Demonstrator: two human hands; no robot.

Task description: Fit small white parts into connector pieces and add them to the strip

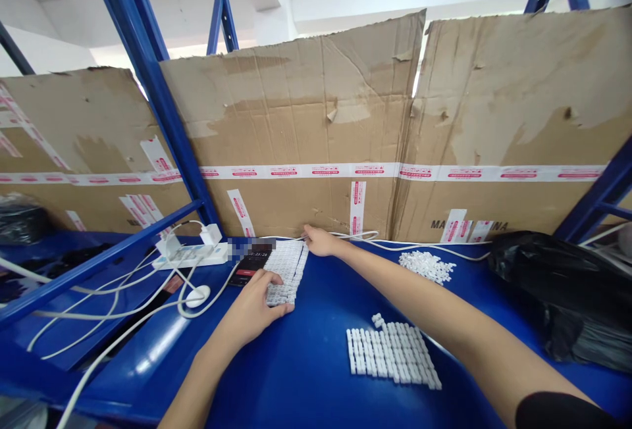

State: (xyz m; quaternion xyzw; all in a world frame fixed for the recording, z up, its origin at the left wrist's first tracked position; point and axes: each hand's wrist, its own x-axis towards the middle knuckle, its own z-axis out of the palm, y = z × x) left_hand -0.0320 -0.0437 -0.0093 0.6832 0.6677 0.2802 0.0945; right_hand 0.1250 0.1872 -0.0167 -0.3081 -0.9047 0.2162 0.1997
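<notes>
A block of small white plastic pieces, lined up in tight rows, lies on the blue tabletop. Around its near left corner rests my left hand, its thumb and forefinger spread along the edges. At the far right corner, my right hand touches the end of the outermost row with its fingers close together. Whether anything is pinched there is hidden. That outer row shows a thin gap from the others. A phone with a timer on its screen lies along the block's left side.
A second array of white pieces lies under my right forearm, a loose pile farther back. A black plastic bag is at right. A power strip with cables stands left, near a blue post. Cardboard walls the back.
</notes>
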